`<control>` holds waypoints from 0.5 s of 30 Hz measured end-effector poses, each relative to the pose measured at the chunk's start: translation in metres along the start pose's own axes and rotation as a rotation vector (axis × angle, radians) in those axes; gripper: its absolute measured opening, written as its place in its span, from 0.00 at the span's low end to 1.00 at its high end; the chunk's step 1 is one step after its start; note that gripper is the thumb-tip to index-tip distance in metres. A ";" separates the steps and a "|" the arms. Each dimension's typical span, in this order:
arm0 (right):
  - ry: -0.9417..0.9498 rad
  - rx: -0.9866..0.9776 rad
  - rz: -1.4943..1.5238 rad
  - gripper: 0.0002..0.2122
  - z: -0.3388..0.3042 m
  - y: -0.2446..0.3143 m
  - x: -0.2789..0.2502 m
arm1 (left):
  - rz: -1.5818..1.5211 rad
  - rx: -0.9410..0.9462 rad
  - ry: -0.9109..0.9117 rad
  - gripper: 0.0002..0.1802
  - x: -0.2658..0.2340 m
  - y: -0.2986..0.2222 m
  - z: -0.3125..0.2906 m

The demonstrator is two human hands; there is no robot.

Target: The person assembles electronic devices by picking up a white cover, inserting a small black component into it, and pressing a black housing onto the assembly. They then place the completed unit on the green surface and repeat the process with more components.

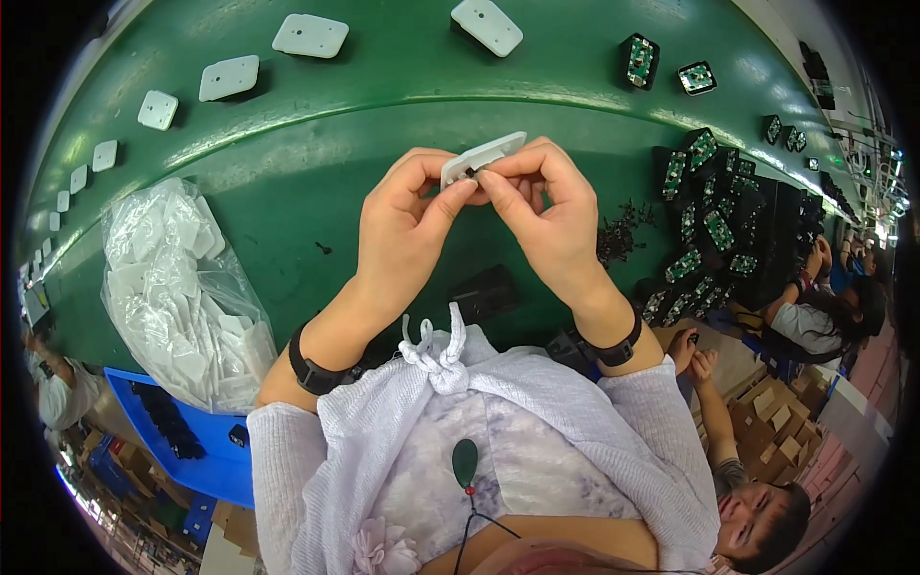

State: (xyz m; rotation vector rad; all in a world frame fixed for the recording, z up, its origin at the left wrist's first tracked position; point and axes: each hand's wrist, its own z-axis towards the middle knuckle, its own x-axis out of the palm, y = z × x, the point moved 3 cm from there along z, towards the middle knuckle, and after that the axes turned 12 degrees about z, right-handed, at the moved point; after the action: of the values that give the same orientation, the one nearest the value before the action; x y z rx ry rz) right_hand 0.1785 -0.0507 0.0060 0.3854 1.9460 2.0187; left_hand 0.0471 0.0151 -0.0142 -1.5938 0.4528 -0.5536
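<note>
Both my hands are raised over the green bench, closed round a white plastic cover [487,153] that is tilted between them. My left hand [407,216] grips its left end, with the thumb along the near side. My right hand [551,211] pinches the right end, its thumb pointing inward. Between the two thumb tips a small black part [470,173] sits against the cover's inner side; the fingers partly hide it. Below my hands, near my body, lies a dark black piece [484,292] on the bench.
A clear bag of white covers [182,297] lies left, above a blue tray [225,470] with black parts. More white covers [311,36] line the far strip. Small black parts [623,230] and black housings with green circuit boards [704,206] are at right. Another person [762,513] is at lower right.
</note>
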 end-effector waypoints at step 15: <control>0.046 -0.094 -0.200 0.14 -0.007 0.005 -0.014 | -0.058 -0.066 0.093 0.05 0.000 -0.004 -0.007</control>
State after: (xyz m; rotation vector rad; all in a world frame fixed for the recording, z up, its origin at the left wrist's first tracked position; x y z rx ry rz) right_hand 0.1886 -0.0629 0.0108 0.1171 1.8275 1.9953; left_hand 0.0423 0.0100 -0.0097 -1.6534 0.5000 -0.6651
